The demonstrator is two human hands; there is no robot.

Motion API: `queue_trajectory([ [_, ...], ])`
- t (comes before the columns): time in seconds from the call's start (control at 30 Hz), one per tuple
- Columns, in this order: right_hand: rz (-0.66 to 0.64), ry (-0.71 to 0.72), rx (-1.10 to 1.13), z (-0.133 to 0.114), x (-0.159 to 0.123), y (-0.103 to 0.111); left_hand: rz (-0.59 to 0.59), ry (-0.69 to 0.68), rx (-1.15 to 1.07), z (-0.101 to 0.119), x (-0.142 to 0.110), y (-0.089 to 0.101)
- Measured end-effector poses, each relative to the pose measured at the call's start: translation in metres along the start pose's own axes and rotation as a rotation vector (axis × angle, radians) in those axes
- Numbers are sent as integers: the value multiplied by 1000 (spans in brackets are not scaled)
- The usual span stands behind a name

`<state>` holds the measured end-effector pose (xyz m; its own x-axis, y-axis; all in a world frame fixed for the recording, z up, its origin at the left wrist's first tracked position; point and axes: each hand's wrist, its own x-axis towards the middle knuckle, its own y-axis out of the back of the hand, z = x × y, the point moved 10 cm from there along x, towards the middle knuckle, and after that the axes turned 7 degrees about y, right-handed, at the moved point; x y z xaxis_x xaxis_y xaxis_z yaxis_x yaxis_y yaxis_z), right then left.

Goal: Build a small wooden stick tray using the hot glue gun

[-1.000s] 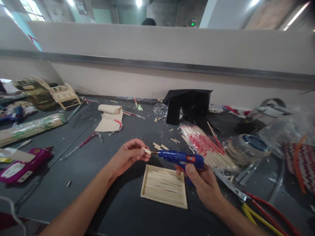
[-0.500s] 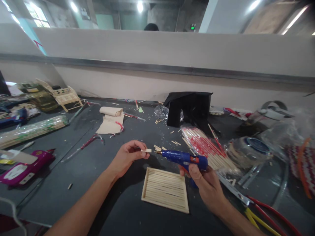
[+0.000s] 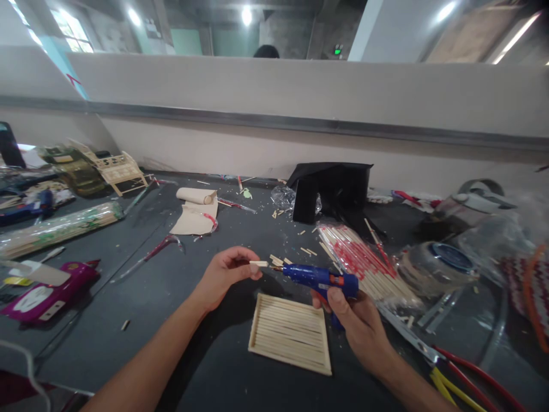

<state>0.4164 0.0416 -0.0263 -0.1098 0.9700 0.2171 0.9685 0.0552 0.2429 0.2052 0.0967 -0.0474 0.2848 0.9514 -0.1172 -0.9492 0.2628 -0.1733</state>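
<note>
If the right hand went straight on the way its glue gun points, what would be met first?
Most likely the short wooden stick in the left hand: the nozzle of the glue gun in the right hand points nearly at its end. Depth is hard to judge here.

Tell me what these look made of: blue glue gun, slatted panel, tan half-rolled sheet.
Glue gun: probably hard plastic, smooth with a slight sheen; its brownish nozzle tip looks like metal.
Slatted panel: likely bare wood, matte; pale, straw-coloured sticks laid side by side.
Tan sheet: matte and thin, one end curled; paper or cloth, can't tell which.
</note>
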Motion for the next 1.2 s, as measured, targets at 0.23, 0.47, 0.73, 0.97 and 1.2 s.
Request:
queue_trajectory([
  [0.23, 19, -15, 67, 7, 0, 1, -23, 65, -99, -5, 0, -1],
  [0.47, 15, -24, 58, 9, 1, -1, -44, 104, -153, -9, 0, -3],
  [0.73, -8, -30, 62, 17, -1, -3, 50, 32, 77, 2, 1, 8],
  [0.97, -53, -28, 65, 19, -2, -10, 75, 73, -54, 0, -1, 9],
  [1.2, -84, 10, 20, 17, -2, -13, 91, 211, -167, -22, 3, 10],
])
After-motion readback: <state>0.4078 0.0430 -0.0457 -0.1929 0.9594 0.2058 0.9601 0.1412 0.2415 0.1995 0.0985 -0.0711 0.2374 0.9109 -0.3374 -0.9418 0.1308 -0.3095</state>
